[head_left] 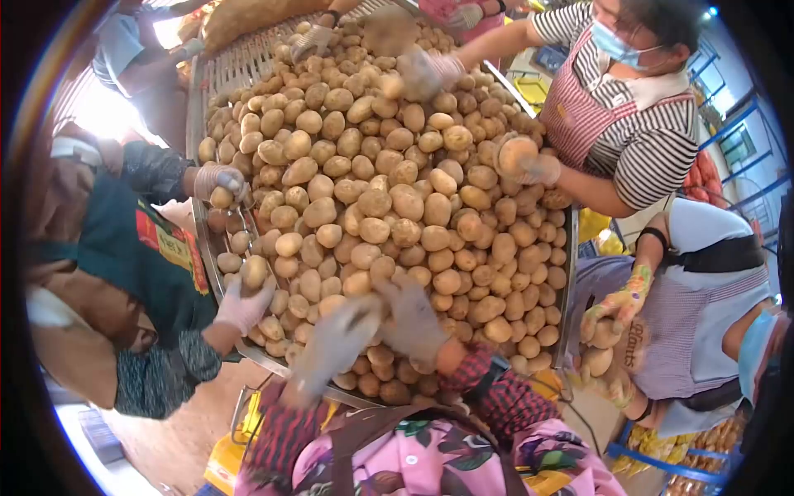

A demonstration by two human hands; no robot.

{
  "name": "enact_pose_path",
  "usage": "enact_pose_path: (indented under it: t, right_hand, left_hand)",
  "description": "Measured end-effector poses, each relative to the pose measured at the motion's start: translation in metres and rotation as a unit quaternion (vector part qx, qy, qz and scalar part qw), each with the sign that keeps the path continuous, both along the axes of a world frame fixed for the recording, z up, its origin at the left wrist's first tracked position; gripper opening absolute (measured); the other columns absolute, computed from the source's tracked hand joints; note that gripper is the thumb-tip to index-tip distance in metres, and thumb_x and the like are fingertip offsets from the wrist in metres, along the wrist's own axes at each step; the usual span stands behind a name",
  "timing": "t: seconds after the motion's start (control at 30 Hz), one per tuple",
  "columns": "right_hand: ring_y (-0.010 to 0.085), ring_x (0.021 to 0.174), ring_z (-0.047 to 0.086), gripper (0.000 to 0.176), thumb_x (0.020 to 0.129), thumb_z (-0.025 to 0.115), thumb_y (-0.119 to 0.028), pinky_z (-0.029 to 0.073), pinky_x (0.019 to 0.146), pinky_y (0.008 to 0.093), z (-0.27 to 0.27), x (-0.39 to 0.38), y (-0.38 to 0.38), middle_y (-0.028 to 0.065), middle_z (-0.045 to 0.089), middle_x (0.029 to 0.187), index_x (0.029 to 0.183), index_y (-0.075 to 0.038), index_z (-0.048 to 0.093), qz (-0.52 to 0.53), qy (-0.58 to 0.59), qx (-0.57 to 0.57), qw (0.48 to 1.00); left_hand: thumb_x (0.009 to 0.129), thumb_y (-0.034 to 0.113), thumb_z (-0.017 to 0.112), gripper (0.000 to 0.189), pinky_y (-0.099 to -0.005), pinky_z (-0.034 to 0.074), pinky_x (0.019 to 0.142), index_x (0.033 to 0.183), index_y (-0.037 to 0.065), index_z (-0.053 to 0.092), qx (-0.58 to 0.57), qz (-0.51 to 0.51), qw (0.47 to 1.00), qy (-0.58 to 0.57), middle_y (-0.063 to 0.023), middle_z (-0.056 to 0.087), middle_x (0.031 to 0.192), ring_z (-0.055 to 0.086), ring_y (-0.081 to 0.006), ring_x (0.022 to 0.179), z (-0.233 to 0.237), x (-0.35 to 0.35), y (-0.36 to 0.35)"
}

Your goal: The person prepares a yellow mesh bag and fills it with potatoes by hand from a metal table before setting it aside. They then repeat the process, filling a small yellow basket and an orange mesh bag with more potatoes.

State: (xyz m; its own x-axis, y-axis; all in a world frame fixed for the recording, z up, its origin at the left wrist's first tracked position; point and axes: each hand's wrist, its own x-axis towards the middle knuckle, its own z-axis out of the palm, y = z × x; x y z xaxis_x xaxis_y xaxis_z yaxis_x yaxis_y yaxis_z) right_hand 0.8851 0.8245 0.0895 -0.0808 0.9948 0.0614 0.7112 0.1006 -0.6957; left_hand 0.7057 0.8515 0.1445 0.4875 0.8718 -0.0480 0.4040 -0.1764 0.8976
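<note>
A large heap of potatoes [405,202] fills a metal-edged sorting table in front of me. Low over its near side is my left hand [337,341] in a grey glove, its fingers smeared by motion; I cannot tell whether it holds a potato. Beside it, my right hand [413,321], gloved the same way, reaches forward with fingers stretched out over the heap. Its fingertips are right at a potato [382,269]. Both wrists have red and black checked sleeves.
Several people in gloves handle potatoes around the table. On the left, a gloved hand [246,304] holds a potato; on the right, patterned gloves [619,306] hold more. A metal rim [569,281] edges the table. A yellow crate [225,465] stands below, left of me.
</note>
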Motion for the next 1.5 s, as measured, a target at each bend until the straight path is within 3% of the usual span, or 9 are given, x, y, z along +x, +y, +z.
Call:
enact_pose_path:
  t: [0.1, 0.47, 0.7, 0.77, 0.97, 1.1, 1.17, 1.33, 1.5]
  right_hand:
    - [0.0428, 0.121, 0.050, 0.049, 0.083, 0.070, -0.027, 0.044, 0.100, 0.0470, 0.004, 0.055, 0.066, 0.0275, 0.053, 0.129, 0.126, -0.006, 0.060, 0.006, 0.218, -0.082, 0.972]
    - [0.0442, 0.107, 0.059, 0.048, 0.083, 0.070, -0.038, 0.047, 0.092, 0.0503, -0.017, 0.189, 0.295, 0.0264, 0.062, 0.110, 0.116, -0.007, 0.056, -0.230, -0.066, 0.059, 0.969]
    - [0.0317, 0.099, 0.062, 0.036, 0.086, 0.069, -0.025, 0.048, 0.091, 0.0401, 0.028, 0.165, 0.212, 0.0166, 0.064, 0.104, 0.114, -0.005, 0.060, -0.168, -0.092, 0.152, 0.970]
    - [0.0213, 0.098, 0.060, 0.037, 0.088, 0.069, -0.023, 0.048, 0.091, 0.0334, 0.053, 0.139, 0.190, 0.0103, 0.061, 0.106, 0.118, -0.003, 0.060, -0.177, 0.340, 0.028, 0.923]
    - [0.0211, 0.108, 0.057, 0.038, 0.089, 0.067, -0.017, 0.046, 0.096, 0.0336, 0.013, 0.101, 0.167, 0.0125, 0.059, 0.117, 0.121, 0.001, 0.058, -0.204, 0.049, 0.136, 0.968]
    - [0.0217, 0.112, 0.057, 0.035, 0.092, 0.063, -0.011, 0.044, 0.100, 0.0326, 0.005, 0.114, 0.159, 0.0120, 0.059, 0.119, 0.124, 0.001, 0.058, -0.140, -0.018, 0.147, 0.979]
    - [0.0240, 0.106, 0.059, 0.027, 0.091, 0.060, -0.008, 0.050, 0.090, 0.0325, 0.026, 0.114, 0.146, 0.0168, 0.058, 0.118, 0.117, 0.001, 0.059, -0.202, 0.341, 0.077, 0.915]
    - [0.0160, 0.098, 0.059, 0.020, 0.097, 0.050, -0.006, 0.050, 0.082, 0.0265, 0.021, 0.122, 0.105, 0.0080, 0.058, 0.109, 0.112, -0.002, 0.062, -0.181, 0.091, 0.221, 0.954]
    - [0.0196, 0.107, 0.057, 0.033, 0.097, 0.061, -0.027, 0.046, 0.095, 0.0320, 0.059, 0.082, 0.081, 0.0059, 0.060, 0.115, 0.120, -0.004, 0.062, 0.004, 0.398, -0.006, 0.917]
  left_hand:
    - [0.088, 0.026, 0.065, 0.040, -0.0406, 0.048, 0.097, 0.121, 0.003, 0.062, 0.101, 0.090, 0.989, -0.053, -0.0204, 0.064, 0.117, 0.060, -0.0358, 0.112, -0.022, 0.065, 0.104]
    - [0.078, 0.027, 0.070, 0.049, -0.0505, 0.042, 0.095, 0.123, 0.014, 0.058, 0.413, 0.138, 0.845, 0.310, -0.0188, 0.051, 0.125, 0.050, -0.0390, 0.114, -0.064, 0.088, 0.361]
    - [0.077, 0.024, 0.072, 0.049, -0.0492, 0.040, 0.101, 0.123, 0.014, 0.058, 0.544, 0.100, 0.809, 0.201, -0.0158, 0.054, 0.121, 0.049, -0.0365, 0.118, -0.063, 0.107, 0.348]
    - [0.076, 0.021, 0.072, 0.049, -0.0454, 0.041, 0.101, 0.122, 0.009, 0.059, 0.504, 0.087, 0.818, 0.263, -0.0155, 0.056, 0.125, 0.052, -0.0320, 0.121, -0.055, 0.123, 0.371]
    - [0.073, 0.021, 0.073, 0.036, -0.0398, 0.052, 0.085, 0.106, 0.008, 0.068, 0.338, -0.032, 0.786, 0.517, -0.0119, 0.071, 0.110, 0.069, -0.0277, 0.103, -0.034, 0.150, 0.405]
    - [0.073, 0.019, 0.068, 0.052, -0.0370, 0.053, 0.078, 0.121, 0.002, 0.059, 0.168, -0.048, 0.929, 0.327, -0.0139, 0.070, 0.106, 0.069, -0.0275, 0.094, 0.001, 0.106, 0.349]
    - [0.073, 0.022, 0.067, 0.063, -0.0377, 0.052, 0.082, 0.130, 0.000, 0.052, -0.019, -0.011, 0.992, -0.122, -0.0160, 0.065, 0.116, 0.066, -0.0257, 0.102, -0.003, 0.077, 0.286]
    - [0.091, 0.040, 0.058, 0.058, -0.0381, 0.052, 0.083, 0.136, 0.005, 0.049, -0.437, 0.089, 0.698, -0.561, -0.0178, 0.057, 0.132, 0.061, -0.0276, 0.107, -0.035, 0.053, 0.117]
    - [0.101, 0.054, 0.040, 0.064, -0.0362, 0.053, 0.067, 0.147, 0.010, 0.042, -0.607, -0.042, 0.481, -0.631, -0.0199, 0.041, 0.150, 0.056, -0.0370, 0.118, -0.045, 0.051, 0.059]
